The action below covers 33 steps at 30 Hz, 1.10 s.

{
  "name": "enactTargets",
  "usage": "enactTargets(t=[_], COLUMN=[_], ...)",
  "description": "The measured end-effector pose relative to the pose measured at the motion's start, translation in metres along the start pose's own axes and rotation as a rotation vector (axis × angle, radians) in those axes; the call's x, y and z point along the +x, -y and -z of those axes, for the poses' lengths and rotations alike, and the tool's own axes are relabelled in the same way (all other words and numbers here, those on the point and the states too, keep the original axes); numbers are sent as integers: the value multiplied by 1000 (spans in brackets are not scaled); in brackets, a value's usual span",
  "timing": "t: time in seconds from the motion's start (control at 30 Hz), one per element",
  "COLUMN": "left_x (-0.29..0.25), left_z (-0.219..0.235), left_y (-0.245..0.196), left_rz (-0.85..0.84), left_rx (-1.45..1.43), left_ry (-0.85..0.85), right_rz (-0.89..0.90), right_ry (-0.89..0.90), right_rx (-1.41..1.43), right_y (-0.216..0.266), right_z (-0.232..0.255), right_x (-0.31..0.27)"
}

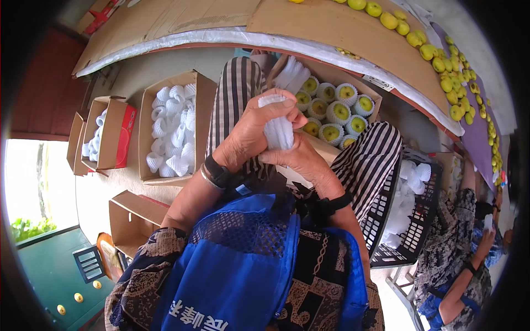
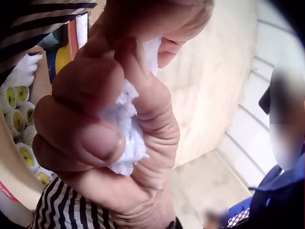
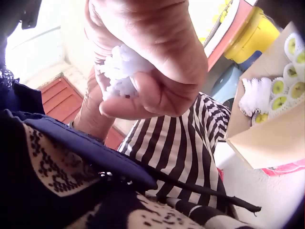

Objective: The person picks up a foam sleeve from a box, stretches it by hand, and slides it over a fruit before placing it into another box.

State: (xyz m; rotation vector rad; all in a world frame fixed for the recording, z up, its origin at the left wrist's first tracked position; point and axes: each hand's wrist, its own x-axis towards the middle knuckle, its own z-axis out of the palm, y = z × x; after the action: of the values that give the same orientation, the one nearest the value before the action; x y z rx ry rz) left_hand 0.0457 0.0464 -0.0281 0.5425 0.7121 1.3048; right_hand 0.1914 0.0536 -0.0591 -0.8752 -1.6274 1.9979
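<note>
I see the left hand (image 1: 252, 127) and right hand (image 1: 305, 156) both gripping the foam bundle (image 1: 279, 133); its long axis points away from the blue garment (image 1: 226, 270), right hand at the nearer end.

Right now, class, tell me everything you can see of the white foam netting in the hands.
The white foam netting looks soft and thin, with a ribbed, pleated surface and ragged edges showing in the wrist views. It is squeezed into a bunch and held over the striped trousers. The left grip curls round it, thumb across it; the right grip also closes on it. Whether it is one piece or several cannot be told.
</note>
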Motion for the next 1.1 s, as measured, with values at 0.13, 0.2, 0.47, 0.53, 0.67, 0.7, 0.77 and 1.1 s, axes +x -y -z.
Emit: enactTargets(t=[0.13, 0.2, 0.47, 0.53, 0.67, 0.7, 0.77, 1.1], left_x=[-1, 2, -18, -21, -7, -10, 1, -1], left_z=[3, 8, -20, -28, -15, -18, 4, 16], left_y=[-2, -5, 7, 16, 30, 19, 12, -3], left_rz=[12, 24, -82, -333, -426, -156, -32, -93], left_rx=[115, 71, 468, 859, 833, 615, 142, 104], left_ry=[-132, -181, -106, -31, -84, -200, -274, -142], right_rz=[148, 77, -254, 212, 168, -55, -259, 13], right_ry=[-69, -65, -103, -255, -310, -246, -131, -71], right_rx=[-198, -394, -957, -597, -734, -793, -842, -440], right_y=[-4, 2, 0, -42, -47, -48, -42, 15], right_z=[-10, -11, -8, -4, -2, -1, -1, 25], right_x=[1, -2, 14, 20, 27, 36, 41, -2])
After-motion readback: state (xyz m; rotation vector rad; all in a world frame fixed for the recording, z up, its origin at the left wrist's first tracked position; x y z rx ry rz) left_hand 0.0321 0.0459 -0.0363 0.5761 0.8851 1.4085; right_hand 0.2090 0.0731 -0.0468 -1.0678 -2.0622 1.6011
